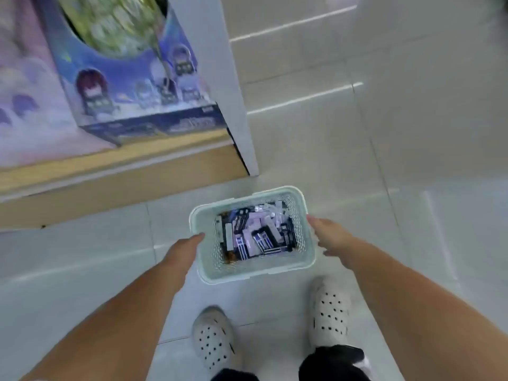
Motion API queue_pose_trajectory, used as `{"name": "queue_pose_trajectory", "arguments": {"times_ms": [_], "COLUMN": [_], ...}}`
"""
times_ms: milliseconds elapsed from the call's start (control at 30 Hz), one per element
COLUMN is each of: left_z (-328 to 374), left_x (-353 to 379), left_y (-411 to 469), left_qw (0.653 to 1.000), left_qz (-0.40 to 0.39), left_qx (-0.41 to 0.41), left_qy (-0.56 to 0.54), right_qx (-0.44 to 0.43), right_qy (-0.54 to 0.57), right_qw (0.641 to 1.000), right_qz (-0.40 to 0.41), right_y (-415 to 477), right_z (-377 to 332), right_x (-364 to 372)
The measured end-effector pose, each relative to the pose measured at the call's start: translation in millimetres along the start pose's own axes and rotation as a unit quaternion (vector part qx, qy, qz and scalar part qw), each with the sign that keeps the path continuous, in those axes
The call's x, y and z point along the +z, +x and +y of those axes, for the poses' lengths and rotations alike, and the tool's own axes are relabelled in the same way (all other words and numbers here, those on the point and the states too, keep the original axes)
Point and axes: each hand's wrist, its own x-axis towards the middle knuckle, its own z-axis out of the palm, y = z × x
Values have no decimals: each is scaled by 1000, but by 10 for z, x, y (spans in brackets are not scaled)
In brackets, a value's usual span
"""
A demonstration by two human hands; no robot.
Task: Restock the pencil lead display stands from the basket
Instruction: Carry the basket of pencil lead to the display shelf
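The mint basket [247, 268] of pencil lead packs [253, 235] lies between both hands, seemingly on the tiled floor [412, 149], its long axis running hand to hand. The left hand [187, 250], fingers straight, touches its left end. The right hand [330, 237], spread and empty, is just beside the right rim.

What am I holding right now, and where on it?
Nothing is clearly gripped: the left hand and right hand are at opposite side rims of the basket, fingers straight.
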Motion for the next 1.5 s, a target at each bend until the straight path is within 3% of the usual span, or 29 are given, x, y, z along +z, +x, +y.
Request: {"name": "queue_pose_trajectory", "arguments": {"times_ms": [233,433,567,700,967,1267,1367,1500], "left_z": [-113,-37,37,153,-45,-1045,-1469,-2173], "left_x": [-10,-360,-785,-1387,-2252,-2671,-2805,-3101], "left_y": [139,-627,-1704,-3042,-5291,-6631,-6790,-6834], "left_qw": [997,996,995,994,982,875,819,765], "left_qz": [-4,-22,-37,-46,38,230,307,345], "left_qx": [-28,-8,-3,16,56,59,53,21], "left_qy": [-65,-86,-94,-101,-178,-421,-482,-544], "right_qx": [-4,33,53,20,-94,-258,-282,-277], "right_qy": [-40,-8,16,-10,-57,-143,-204,-246], "right_qw": [998,998,998,1000,993,941,911,892], "right_qz": [54,43,19,-16,-33,-166,-221,-259], "right_y": [145,-424,-1548,-2922,-5003,-6069,-6274,-6402], "right_z": [-92,-69,-386,-861,-1802,-2725,-2830,-2858], "right_x": [225,49,-260,-640,-817,36,645,1579]}}
